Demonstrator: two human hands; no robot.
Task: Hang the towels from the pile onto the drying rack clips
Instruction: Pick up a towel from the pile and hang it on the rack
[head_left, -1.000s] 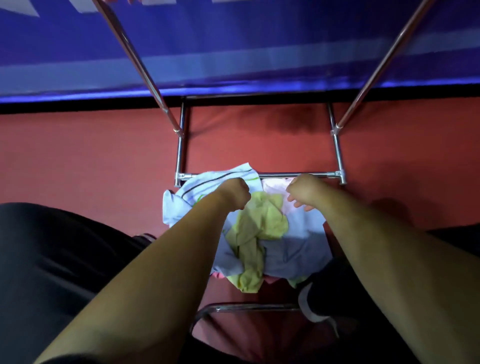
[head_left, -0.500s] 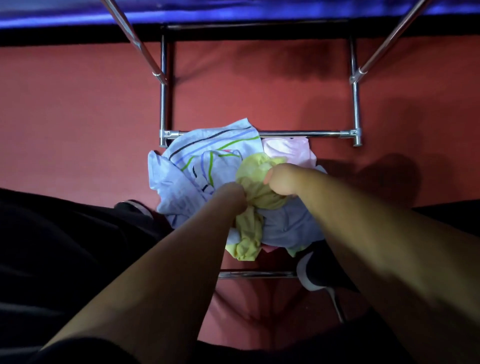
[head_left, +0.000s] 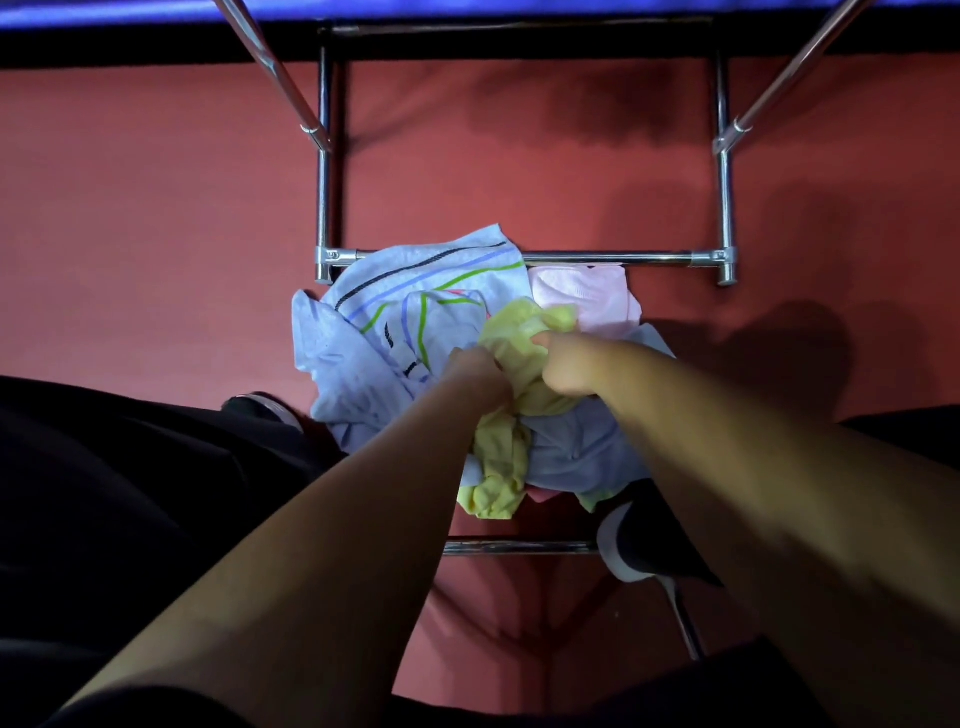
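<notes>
— Item one: towel pile (head_left: 587, 447). Location?

— Centre of view, on the red floor (head_left: 156, 234). It lies against a cross-bar of the drying rack (head_left: 608, 257), which runs along the heap's 12 o'clock edge.

— Contents?

— Striped towel (head_left: 415, 291), pale with black, blue and green lines, at 10 o'clock of the pile. Pink towel (head_left: 582, 296) at 1 o'clock, touching the bar. Yellow towel (head_left: 498, 467), crumpled on top and trailing to 6 o'clock.

— Item two: hands?

— Left hand (head_left: 478, 374) and right hand (head_left: 566, 369), close together at the pile's centre, both on the yellow towel. Right: fingers curled round a raised fold. Left: fingers tucked under and mostly hidden; it seems to grip the same cloth.

— Change against the earlier record?

— A second ago the hands sat apart at the pile's far edge, left on the striped towel, right by the pink one. Half a second ago they had already met on the yellow towel, and there is barely any shift since. The blue banner (head_left: 467, 6) at 12 o'clock has shrunk to a strip.

— Sundries?

— One dark shoe (head_left: 628, 545) at 5 o'clock of the pile, beside a lower rack bar.
</notes>
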